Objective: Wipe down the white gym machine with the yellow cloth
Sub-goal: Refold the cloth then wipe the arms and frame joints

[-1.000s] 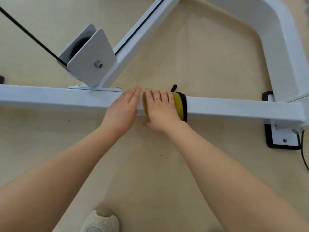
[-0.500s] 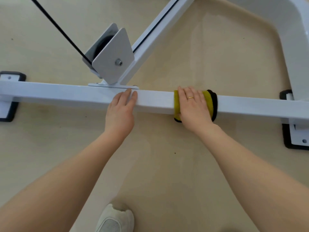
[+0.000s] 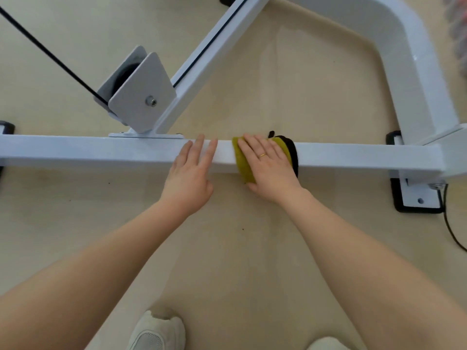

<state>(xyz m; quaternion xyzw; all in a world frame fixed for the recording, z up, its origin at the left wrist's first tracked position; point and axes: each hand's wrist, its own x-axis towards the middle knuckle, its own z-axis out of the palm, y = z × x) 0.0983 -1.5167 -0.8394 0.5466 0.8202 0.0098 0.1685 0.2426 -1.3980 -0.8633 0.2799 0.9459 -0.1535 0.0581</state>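
The white gym machine's low horizontal bar [image 3: 101, 151] runs across the floor from left to right. A yellow cloth [image 3: 240, 157] with a black edge is draped over the bar near its middle. My right hand [image 3: 269, 168] lies flat on the cloth and presses it onto the bar, fingers straight, a ring on one finger. My left hand [image 3: 192, 170] rests on the bare bar just left of the cloth, fingers straight, a small gap between the two hands.
A white pulley bracket [image 3: 141, 102] with a black cable stands behind the bar on the left. A diagonal white beam [image 3: 214, 46] rises from it, and a curved white frame [image 3: 404, 59] sits at right. Black rubber feet [image 3: 396, 198] and a black cord [image 3: 452, 233] lie at right. My shoe [image 3: 156, 332] is below.
My right hand slid the cloth to the right along the bar, away from my left hand, then the gap between the hands narrowed again. The view shifted as my head moved.
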